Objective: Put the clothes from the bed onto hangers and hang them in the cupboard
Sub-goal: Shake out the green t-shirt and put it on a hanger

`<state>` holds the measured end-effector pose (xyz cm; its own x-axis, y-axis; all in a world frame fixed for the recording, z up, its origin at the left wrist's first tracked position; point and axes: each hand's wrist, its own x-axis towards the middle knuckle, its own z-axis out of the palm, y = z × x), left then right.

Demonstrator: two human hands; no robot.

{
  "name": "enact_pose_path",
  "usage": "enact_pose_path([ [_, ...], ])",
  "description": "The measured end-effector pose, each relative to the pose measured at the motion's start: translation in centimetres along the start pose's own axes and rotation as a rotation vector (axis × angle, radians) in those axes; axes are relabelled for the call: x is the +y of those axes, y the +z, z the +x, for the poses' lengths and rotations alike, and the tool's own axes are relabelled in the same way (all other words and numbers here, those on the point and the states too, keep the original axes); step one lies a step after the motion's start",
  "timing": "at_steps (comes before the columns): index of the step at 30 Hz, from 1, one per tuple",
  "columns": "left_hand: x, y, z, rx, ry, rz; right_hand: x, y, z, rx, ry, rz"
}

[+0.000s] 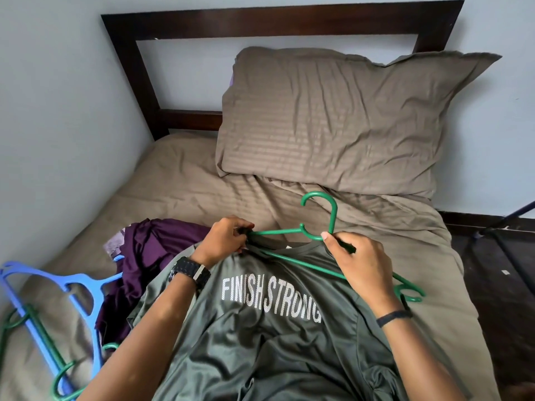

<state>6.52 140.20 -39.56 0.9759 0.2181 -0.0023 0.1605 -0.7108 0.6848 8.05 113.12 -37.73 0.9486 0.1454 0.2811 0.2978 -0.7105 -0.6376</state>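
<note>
- Head view: grey-green T-shirt (278,342) lies on the bed (179,180), printed "FINISH STRONG".
- Left hand (227,238) pinches the shirt's shoulder and one end of the green hanger (318,233).
- Right hand (362,261) grips the hanger below its hook.
- Purple clothes (153,244) and blue hanger (58,287) lie to the left.

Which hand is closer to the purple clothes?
Left. The left hand grips the green hanger and shirt collar right beside the purple clothes. The right hand holds the hanger's other side, farther away across the grey-green shirt.
</note>
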Motion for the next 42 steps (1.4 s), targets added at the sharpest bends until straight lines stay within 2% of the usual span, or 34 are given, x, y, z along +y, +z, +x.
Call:
enact_pose_path([
  [6,1.3,-2.3,-1.1,0.039,-0.012,-0.169,-1.0,-0.2,2.4,-0.052,-0.023,0.021],
  [9,1.3,-4.3,-1.5,0.062,-0.038,-0.148,-0.2,-0.9,3.2,-0.030,-0.040,0.105],
  [16,3.0,-4.4,-2.5,-0.146,-0.019,-0.297,-1.1,0.8,2.8,-0.080,-0.009,0.171],
  [19,3.8,-4.3,-2.3,-0.144,0.013,-0.190,-2.5,2.4,2.7,-0.127,-0.013,0.132],
  [22,4.1,-4.8,-2.0,-0.070,0.108,0.234,-4.1,3.4,3.0,-0.175,-0.067,0.121],
  [24,3.5,-5.1,-1.9,-0.044,0.165,0.398,-5.0,3.8,3.2,-0.191,-0.095,0.134],
  [25,3.2,-5.3,-1.7,-0.035,0.194,0.408,-5.2,4.0,3.3,-0.198,-0.103,0.160],
  [27,2.9,-5.7,-1.7,-0.062,0.238,0.273,-5.4,4.4,3.4,-0.214,-0.115,0.255],
  [30,2.6,-5.7,-2.1,-0.141,0.223,0.140,-5.0,5.2,3.3,-0.232,-0.146,0.394],
  [32,2.2,-5.3,-2.3,-0.158,0.216,0.127,-4.7,5.8,2.9,-0.167,-0.169,0.400],
  [35,1.6,-5.1,-2.0,-0.103,0.220,0.100,-4.5,6.2,1.2,0.129,-0.288,0.308],
  [36,1.5,-5.2,-1.9,-0.079,0.223,0.084,-4.7,6.2,0.4,0.149,-0.342,0.310],
  [37,1.4,-5.4,-1.7,-0.062,0.221,0.061,-5.0,6.4,-0.3,0.102,-0.396,0.318],
  [39,1.6,-5.6,-1.6,-0.064,0.229,0.004,-5.5,7.2,-1.7,-0.111,-0.470,0.335],
  [42,2.3,-5.8,-1.6,-0.132,0.233,-0.108,-5.7,8.6,-3.0,-0.416,-0.434,0.365],
])
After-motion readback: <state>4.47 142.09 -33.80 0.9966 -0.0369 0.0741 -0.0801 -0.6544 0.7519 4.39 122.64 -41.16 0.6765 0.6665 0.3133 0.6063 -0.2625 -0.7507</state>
